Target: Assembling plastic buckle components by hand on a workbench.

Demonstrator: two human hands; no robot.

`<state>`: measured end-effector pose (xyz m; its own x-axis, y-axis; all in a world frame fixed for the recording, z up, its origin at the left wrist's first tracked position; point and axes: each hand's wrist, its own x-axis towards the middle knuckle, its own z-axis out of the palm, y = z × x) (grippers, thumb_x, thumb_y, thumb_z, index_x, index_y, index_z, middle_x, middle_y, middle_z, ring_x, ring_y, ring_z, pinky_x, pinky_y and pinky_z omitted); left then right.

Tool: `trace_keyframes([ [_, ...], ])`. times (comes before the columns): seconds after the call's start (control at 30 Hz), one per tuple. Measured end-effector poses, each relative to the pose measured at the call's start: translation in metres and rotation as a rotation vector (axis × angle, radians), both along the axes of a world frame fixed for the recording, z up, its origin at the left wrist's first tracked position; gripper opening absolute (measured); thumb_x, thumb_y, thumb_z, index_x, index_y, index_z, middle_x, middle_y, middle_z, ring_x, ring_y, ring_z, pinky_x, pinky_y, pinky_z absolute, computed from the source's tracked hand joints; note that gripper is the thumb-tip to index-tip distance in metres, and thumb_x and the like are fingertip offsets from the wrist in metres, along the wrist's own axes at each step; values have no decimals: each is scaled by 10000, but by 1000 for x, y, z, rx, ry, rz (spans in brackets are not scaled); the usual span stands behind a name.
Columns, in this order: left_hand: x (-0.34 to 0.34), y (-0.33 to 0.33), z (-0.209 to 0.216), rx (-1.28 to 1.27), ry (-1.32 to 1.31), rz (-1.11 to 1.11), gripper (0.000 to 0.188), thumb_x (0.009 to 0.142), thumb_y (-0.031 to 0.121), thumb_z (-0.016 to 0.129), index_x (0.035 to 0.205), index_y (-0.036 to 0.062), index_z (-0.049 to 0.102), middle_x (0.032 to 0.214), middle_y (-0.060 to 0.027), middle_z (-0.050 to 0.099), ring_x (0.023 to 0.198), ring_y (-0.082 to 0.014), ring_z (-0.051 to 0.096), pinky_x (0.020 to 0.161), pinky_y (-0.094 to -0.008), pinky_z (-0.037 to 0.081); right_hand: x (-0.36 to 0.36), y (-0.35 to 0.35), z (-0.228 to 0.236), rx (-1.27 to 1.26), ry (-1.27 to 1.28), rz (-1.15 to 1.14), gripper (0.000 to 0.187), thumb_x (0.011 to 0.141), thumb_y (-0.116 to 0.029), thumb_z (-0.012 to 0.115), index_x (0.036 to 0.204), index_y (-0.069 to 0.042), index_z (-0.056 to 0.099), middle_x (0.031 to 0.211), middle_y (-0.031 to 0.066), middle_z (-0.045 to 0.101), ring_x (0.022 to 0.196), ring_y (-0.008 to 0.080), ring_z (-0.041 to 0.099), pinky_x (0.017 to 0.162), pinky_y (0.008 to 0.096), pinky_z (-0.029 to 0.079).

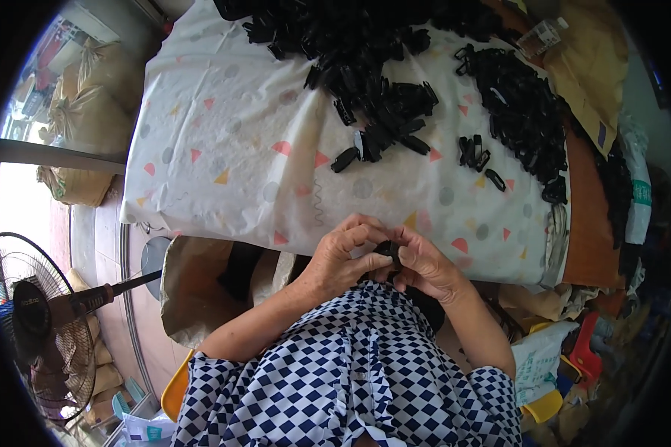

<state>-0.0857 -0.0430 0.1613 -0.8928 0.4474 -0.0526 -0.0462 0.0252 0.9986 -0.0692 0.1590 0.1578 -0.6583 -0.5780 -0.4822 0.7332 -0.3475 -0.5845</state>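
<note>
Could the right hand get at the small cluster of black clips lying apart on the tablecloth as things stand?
Probably yes, once freed: the right hand shares a black part with the left hand, and only bare tablecloth separates it from the clip cluster.

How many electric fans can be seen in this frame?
1. A standing fan with a dark wire cage is at the lower left, on the floor left of the table. Others could be hidden beyond the picture's dark rim.

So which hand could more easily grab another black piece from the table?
Probably the right hand: the loose black clips lie up and to its side, while the left hand steadies the small black part both hands pinch.
</note>
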Motion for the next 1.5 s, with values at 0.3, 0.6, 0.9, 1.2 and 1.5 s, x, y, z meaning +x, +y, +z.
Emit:
trace_keyframes([
  [0.3, 12, 23, 3, 436, -666, 4, 308, 937, 230, 606, 1162, 28, 548, 893, -41, 610, 535, -97, 556, 531, -229, 504, 28, -5, -11, -119, 83, -105, 419, 981, -427, 467, 1149, -49, 529, 939, 86, 629, 761, 169, 651, 566, 246, 505],
  [0.6, -12, 19, -2, 270, -287, 71, 210, 989, 177, 481, 1106, 22, 562, 979, -57, 636, 890, -111, 601, 775, -248, 450, 12, 28, 13, 358, 421, 28, 307, 909, -251, 636, 1116, -58, 518, 1050, 47, 582, 807, 134, 618, 632, 243, 506],
  [0.9, -110, -26, 12, -1029, 961, -159, 351, 733, -54, 559, 1029, 115, 641, 1172, -104, 543, 923, -275, 596, 749, -382, 507, -66, 162, 10, 1850, 1180, 65, 267, 833, -77, 623, 1078, -1, 551, 1066, 141, 538, 985, 362, 549, 826, 416, 463],
  [1.2, -110, -31, -5, -921, 836, -215, 118, 776, 10, 585, 875, 38, 528, 853, -104, 552, 833, -296, 597, 705, -398, 505, -60, 126, 16, 1507, 918, -173, 260, 825, -56, 623, 1057, -23, 509, 790, 130, 589, 692, 279, 611, 648, 372, 490],
  [1.5, -39, -2, -29, -324, 154, 132, 315, 781, 28, 677, 1079, 11, 577, 947, -158, 648, 870, -294, 655, 763, -336, 513, -31, 10, -8, 106, 190, -381, 123, 882, -34, 633, 978, -48, 559, 848, 52, 634, 719, 140, 664, 633, 221, 546],
])
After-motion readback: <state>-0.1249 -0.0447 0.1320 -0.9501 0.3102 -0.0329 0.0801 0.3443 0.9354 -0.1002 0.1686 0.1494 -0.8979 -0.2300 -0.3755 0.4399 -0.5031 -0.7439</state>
